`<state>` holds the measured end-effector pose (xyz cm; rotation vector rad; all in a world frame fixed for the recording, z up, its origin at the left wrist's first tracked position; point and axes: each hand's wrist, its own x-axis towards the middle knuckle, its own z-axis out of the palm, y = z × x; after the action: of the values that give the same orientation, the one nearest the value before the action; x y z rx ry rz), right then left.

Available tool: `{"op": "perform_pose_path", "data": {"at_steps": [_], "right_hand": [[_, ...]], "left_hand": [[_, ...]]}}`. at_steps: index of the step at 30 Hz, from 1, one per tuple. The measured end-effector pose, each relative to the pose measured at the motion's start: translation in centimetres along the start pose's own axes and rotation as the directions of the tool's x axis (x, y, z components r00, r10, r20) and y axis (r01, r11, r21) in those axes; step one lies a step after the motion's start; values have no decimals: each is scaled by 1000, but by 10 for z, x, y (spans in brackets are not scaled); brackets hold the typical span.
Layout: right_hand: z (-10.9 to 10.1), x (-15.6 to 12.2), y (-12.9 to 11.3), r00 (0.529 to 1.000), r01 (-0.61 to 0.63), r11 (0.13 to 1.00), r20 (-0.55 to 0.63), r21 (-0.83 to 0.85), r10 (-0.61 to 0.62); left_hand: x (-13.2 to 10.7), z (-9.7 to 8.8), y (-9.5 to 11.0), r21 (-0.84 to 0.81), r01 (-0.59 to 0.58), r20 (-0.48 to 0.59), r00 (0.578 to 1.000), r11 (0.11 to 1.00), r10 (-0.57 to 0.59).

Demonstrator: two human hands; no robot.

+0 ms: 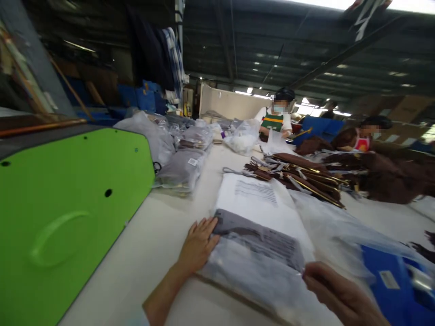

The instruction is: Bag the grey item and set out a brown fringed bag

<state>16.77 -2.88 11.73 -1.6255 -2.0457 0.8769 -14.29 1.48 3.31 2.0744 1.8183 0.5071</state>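
print (280, 248) on plastic bag (253, 269) blurs beyond reading.

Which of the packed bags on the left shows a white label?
The frontmost grey bag, beside the green panel; no label is visible on the bags behind it.

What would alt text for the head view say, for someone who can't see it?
A person's left hand rests on a translucent plastic bag while the right hand pinches its edge, on a white table. A green panel stands at left; beyond are brown items and a co-worker.
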Motion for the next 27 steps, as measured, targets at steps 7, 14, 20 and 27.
{"op": "perform_pose_path", "data": {"at_steps": [7, 14, 20, 27], "right_hand": [[59, 102, -99, 792, 541, 820, 441, -186, -423], [96, 143, -96, 760, 578, 754, 541, -313, -359], [105, 159, -91, 897, 386, 758, 405, -525, -176], [83, 137, -87, 973, 228, 712, 179, -664, -145]], "left_hand": [[-5, 4, -4, -43, -31, -46, 999, 999, 29], [-3, 9, -6, -69, -29, -95, 995, 997, 23], [-2, 11, -7, -55, -22, -76, 997, 998, 18], [-3, 6, -4, -78, -13, -71, 997, 997, 7]]}}
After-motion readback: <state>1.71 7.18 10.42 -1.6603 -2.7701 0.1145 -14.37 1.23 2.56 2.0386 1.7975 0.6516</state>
